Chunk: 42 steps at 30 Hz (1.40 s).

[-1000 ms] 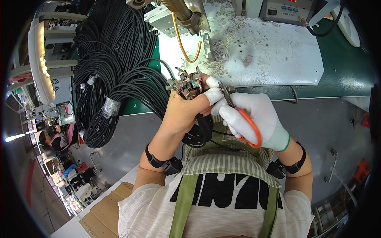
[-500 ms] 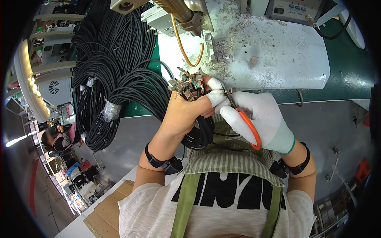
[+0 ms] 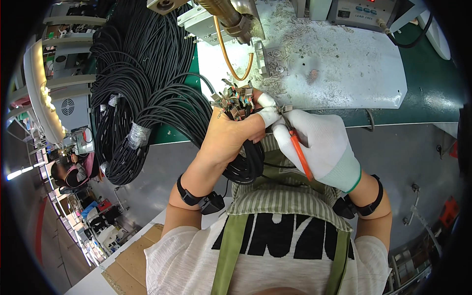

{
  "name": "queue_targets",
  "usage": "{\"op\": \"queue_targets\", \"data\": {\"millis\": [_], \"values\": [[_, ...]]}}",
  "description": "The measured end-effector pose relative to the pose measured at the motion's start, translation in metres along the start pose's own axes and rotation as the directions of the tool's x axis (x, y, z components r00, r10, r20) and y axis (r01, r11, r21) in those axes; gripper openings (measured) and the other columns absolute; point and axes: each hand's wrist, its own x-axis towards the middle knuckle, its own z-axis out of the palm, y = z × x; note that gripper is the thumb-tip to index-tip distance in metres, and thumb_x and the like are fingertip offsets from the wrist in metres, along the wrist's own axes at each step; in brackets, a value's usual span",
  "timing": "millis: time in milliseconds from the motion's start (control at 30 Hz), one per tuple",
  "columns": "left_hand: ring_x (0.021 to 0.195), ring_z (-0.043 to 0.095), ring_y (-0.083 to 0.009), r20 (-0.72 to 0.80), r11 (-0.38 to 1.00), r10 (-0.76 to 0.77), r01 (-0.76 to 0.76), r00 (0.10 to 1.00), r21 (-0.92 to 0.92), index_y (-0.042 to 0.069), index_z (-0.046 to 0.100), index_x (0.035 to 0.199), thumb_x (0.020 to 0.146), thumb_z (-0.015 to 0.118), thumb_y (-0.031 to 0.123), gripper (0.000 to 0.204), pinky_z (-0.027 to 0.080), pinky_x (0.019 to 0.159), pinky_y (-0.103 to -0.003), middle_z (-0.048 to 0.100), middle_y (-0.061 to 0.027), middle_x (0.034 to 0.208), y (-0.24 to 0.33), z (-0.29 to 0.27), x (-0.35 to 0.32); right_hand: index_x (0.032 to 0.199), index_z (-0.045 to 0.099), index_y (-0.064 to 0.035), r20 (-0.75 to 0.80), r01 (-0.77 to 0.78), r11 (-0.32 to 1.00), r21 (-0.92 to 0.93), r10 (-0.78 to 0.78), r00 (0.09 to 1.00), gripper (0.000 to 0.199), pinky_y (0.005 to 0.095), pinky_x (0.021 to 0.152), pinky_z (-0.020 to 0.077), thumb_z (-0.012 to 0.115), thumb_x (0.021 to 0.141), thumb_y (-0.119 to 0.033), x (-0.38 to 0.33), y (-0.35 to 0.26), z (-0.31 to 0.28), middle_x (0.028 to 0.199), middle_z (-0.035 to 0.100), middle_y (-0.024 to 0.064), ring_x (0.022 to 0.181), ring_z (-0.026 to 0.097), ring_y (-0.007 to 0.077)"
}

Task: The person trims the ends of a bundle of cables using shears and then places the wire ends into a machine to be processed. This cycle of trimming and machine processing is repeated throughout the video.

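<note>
My left hand (image 3: 233,130), with white coverings on its thumb and a fingertip, is wrapped round a bundle of black cables (image 3: 248,164). Small metal connectors with coloured wires (image 3: 237,102) fan out above its fist. In a white knit glove, my right hand (image 3: 322,147) grips orange-red-handled pliers (image 3: 301,156). Their jaws meet the left thumb and fingertip, beside one metal connector (image 3: 287,108) set apart from the cluster. Whether the jaws touch that connector is hard to make out, and the fingers under the handles are partly hidden.
More black cable coils (image 3: 123,83) lie on the green bench (image 3: 427,98) at the left. A metal machine head with a yellow tube (image 3: 220,42) hangs over a white, scrap-strewn plate (image 3: 354,73). A control box (image 3: 361,12) stands at the far right.
My right hand has turned, so the pliers' handles look narrower and their lower end lies further left. The single connector sits slightly higher by the jaws. My left hand keeps its grip.
</note>
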Motion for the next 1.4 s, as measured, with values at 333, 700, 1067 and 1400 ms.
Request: {"op": "queue_targets", "data": {"millis": [333,700,1067,1400], "values": [[0.050,0.044,-0.0080,0.016,0.993,0.082,-0.081,0.996,-0.083,0.001,0.057,0.087,0.082,0.063,0.005,0.009,0.038,0.048,-0.025,0.050,-0.0001,0.063,0.021,-0.028,0.029,0.083,0.060,-0.0014,-0.023,-0.131,0.923,0.362,0.150,0.988,0.021,0.0254,0.044,0.0409,0.056,0.089,-0.021,0.042,0.013,-0.034,0.054,0.051,0.0029,0.045,0.051,0.0102],[0.053,0.047,-0.0098,0.172,0.978,0.097,-0.126,0.980,0.167,0.002,0.056,0.083,0.080,0.058,0.005,0.005,0.041,0.051,-0.025,0.052,-0.0028,0.063,0.040,-0.039,0.068,0.076,0.059,0.0008,0.237,-0.276,0.846,0.456,0.183,0.954,0.026,0.0225,0.045,0.0424,0.056,0.087,-0.023,0.101,0.015,-0.038,0.056,0.055,0.0033,0.048,0.053,0.0087],[0.064,0.055,-0.0093,0.131,0.863,0.313,-0.339,0.941,0.376,0.001,0.060,0.088,0.075,0.068,0.011,0.019,0.046,0.057,-0.023,0.059,-0.0027,0.073,0.038,-0.038,0.066,0.073,0.060,0.0005,0.129,-0.073,0.934,0.349,0.029,0.991,0.027,0.0227,0.046,0.0427,0.057,0.085,-0.024,0.103,0.016,-0.031,0.055,0.056,0.0036,0.048,0.054,0.0094],[0.054,0.053,-0.0149,0.063,0.760,0.348,-0.321,0.935,0.566,0.000,0.055,0.083,0.079,0.065,0.013,0.017,0.045,0.050,-0.030,0.055,-0.0065,0.068,0.035,-0.037,0.065,0.073,0.061,0.0009,0.060,0.028,0.909,0.415,-0.058,0.997,0.024,0.0225,0.046,0.0426,0.058,0.083,-0.021,0.105,0.030,-0.027,0.056,0.057,0.0038,0.050,0.055,0.0090]]}}
